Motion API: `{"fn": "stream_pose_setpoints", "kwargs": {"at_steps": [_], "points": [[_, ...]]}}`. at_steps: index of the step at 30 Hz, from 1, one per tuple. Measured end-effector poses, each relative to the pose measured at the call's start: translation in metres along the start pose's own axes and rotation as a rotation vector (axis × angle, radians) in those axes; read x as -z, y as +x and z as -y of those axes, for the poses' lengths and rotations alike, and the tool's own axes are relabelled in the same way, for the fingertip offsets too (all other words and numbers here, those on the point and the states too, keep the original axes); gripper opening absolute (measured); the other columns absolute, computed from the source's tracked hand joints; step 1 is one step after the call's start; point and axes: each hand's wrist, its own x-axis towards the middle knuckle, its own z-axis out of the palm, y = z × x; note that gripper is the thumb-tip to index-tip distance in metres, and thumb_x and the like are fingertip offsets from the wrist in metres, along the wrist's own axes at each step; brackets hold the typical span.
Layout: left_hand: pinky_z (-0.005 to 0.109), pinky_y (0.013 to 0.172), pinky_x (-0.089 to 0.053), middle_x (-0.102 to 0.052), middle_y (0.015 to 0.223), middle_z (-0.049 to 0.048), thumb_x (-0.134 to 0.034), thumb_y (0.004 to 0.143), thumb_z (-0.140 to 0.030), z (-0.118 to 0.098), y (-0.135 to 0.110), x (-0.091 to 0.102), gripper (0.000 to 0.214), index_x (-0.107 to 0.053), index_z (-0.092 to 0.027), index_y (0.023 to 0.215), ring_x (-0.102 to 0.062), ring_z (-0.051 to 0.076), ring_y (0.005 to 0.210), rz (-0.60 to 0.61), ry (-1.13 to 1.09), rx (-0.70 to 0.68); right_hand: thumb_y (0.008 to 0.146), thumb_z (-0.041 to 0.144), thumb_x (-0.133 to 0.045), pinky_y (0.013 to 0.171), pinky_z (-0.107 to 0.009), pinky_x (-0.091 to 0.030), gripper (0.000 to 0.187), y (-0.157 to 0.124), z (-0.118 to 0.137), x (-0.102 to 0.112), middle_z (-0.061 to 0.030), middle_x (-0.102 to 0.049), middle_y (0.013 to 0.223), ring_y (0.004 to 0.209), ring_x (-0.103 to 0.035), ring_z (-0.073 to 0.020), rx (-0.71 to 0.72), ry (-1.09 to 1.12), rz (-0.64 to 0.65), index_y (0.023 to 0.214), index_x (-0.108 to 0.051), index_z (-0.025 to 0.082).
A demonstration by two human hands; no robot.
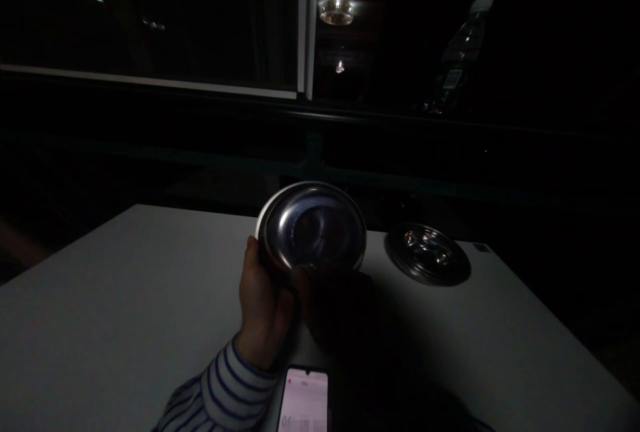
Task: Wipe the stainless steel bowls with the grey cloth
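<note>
The room is very dark. My left hand (263,302), in a striped sleeve, grips the left rim of a shiny steel bowl (313,229), which is held above the white table (125,299) and tilted so its inside faces me. A dark shape at the bowl's lower edge looks like my right hand (337,315). It touches or lies just under the rim, and its fingers are lost in shadow.
A second steel dish (427,253) lies flat on the table to the right of the bowl. A lit phone (305,400) rests at the near edge by my left wrist. Behind the table are a window frame (305,25) and a plastic bottle (463,52).
</note>
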Motion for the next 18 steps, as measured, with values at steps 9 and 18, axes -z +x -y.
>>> {"fn": "stream_pose_setpoints", "kwargs": {"at_steps": [9, 18], "points": [[0.024, 0.074, -0.051, -0.069, 0.09, 0.0058, -0.035, 0.09, -0.034, -0.0024, 0.0033, 0.0015, 0.037, -0.065, -0.014, 0.098, -0.063, 0.016, 0.085, 0.002, 0.042, -0.05, 0.086, 0.021, -0.05, 0.074, -0.038, -0.041, 0.024, 0.0026, 0.0023, 0.0056, -0.0076, -0.064, 0.102, 0.089, -0.057, -0.0218, -0.036, -0.064, 0.045, 0.106, -0.062, 0.016], [0.027, 0.079, -0.05, -0.068, 0.101, 0.0074, -0.036, 0.089, -0.033, -0.005, 0.0041, 0.0017, 0.036, -0.062, -0.014, 0.106, -0.061, 0.018, 0.097, -0.024, 0.061, -0.04, 0.087, 0.016, -0.047, 0.075, -0.035, -0.043, 0.024, -0.0003, -0.0037, 0.0029, -0.0081, -0.066, 0.097, 0.091, -0.058, -0.0203, -0.067, -0.026, 0.012, 0.105, -0.062, 0.015]]}}
